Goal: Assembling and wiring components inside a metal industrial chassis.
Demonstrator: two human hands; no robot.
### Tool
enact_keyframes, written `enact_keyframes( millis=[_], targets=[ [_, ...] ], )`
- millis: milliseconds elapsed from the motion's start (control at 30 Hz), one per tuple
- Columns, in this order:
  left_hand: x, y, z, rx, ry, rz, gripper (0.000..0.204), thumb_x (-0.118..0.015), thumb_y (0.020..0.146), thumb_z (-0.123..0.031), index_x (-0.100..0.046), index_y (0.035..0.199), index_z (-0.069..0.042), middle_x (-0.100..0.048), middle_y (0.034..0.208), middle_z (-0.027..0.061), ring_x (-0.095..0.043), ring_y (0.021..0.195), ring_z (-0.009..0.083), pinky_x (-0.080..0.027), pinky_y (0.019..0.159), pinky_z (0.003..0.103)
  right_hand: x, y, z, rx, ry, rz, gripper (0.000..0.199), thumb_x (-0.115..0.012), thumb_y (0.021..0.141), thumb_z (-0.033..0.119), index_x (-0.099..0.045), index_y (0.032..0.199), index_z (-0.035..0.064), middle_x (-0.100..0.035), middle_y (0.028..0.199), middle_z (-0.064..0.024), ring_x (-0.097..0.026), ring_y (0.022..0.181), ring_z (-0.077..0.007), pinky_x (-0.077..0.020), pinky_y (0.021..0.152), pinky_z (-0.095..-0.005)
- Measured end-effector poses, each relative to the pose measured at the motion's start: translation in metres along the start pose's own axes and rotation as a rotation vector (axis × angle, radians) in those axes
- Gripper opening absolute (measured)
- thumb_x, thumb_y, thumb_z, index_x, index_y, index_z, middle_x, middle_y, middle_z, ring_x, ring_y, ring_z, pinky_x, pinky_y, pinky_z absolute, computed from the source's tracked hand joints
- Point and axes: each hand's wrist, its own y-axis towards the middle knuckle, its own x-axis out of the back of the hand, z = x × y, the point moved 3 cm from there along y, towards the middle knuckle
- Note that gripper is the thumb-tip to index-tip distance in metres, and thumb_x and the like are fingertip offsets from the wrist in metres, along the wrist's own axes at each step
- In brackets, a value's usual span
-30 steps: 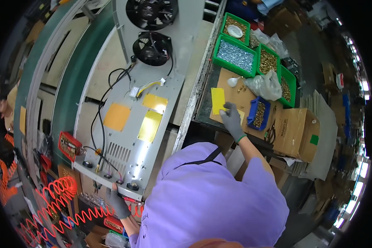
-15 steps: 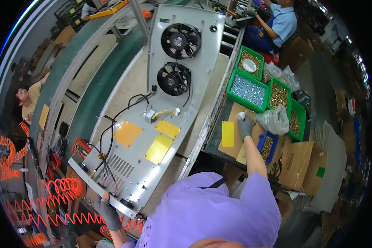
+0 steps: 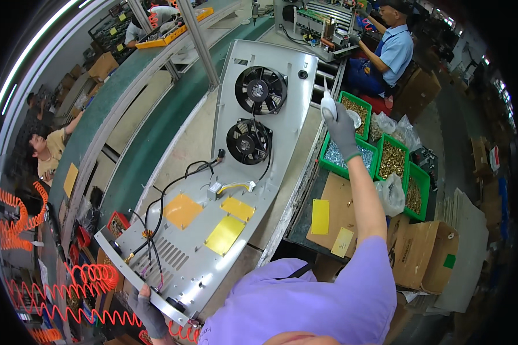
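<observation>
Right hand [image 3: 341,127] now higher, above green bins [image 3: 380,150].

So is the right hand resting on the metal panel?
No, the right hand is raised over the green bins, holding a small white tool.

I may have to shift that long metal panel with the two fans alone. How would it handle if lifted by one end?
The panel is thin sheet metal and long, so it would probably flex or sag. The two fans sit at the far end, likely making that end heavier. The left hand grips only the near edge; loose wires could snag.
</observation>
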Motion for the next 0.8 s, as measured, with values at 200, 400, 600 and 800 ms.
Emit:
enact_keyframes(
  millis=[200, 400, 600, 800],
  targets=[
    [-0.001, 0.002, 0.001, -0.007, 0.023, 0.013, 0.033, -0.053, 0.084, -0.024, -0.056, 0.096, 0.006, -0.059, 0.081, 0.0065, -0.055, 0.068, 0.0111, -0.042, 0.061, 0.023, -0.004, 0.053, 0.002, -0.003, -0.136, 0.058, 0.042, -0.052, 0.086, 0.047, -0.058, 0.109, 0.0117, -0.064, 0.095, -0.0218, -0.061, 0.09, -0.0404, -0.0474, 0.077, -0.0478],
    [-0.006, -0.002, -0.003, -0.01, 0.068, -0.064, 0.026, -0.053, 0.084, -0.024, -0.055, 0.085, 0.002, -0.051, 0.071, 0.0011, -0.046, 0.06, 0.0078, -0.033, 0.054, 0.022, -0.01, 0.079, 0.002, -0.086, -0.177, 0.173, 0.039, -0.051, 0.086, 0.046, -0.061, 0.103, 0.0128, -0.064, 0.093, -0.0217, -0.06, 0.089, -0.0406, -0.0463, 0.076, -0.0488],
    [-0.014, -0.005, -0.01, -0.048, 0.049, -0.058, 0.025, -0.053, 0.083, -0.025, -0.053, 0.079, -0.001, -0.048, 0.067, -0.0001, -0.043, 0.058, 0.0073, -0.031, 0.053, 0.023, -0.014, 0.096, 0.0, -0.136, -0.239, 0.229, 0.041, -0.052, 0.083, 0.045, -0.063, 0.099, 0.0094, -0.064, 0.096, -0.0226, -0.06, 0.093, -0.0405, -0.0463, 0.08, -0.0473],
    [-0.021, -0.009, -0.016, -0.056, 0.031, -0.083, 0.026, -0.052, 0.083, -0.024, -0.055, 0.085, 0.001, -0.05, 0.071, 0.0007, -0.045, 0.061, 0.0079, -0.033, 0.056, 0.022, -0.014, 0.11, -0.005, -0.131, -0.268, 0.245, 0.046, -0.052, 0.081, 0.047, -0.066, 0.099, 0.0064, -0.064, 0.097, -0.0235, -0.061, 0.093, -0.0389, -0.0464, 0.081, -0.046]
  ],
)
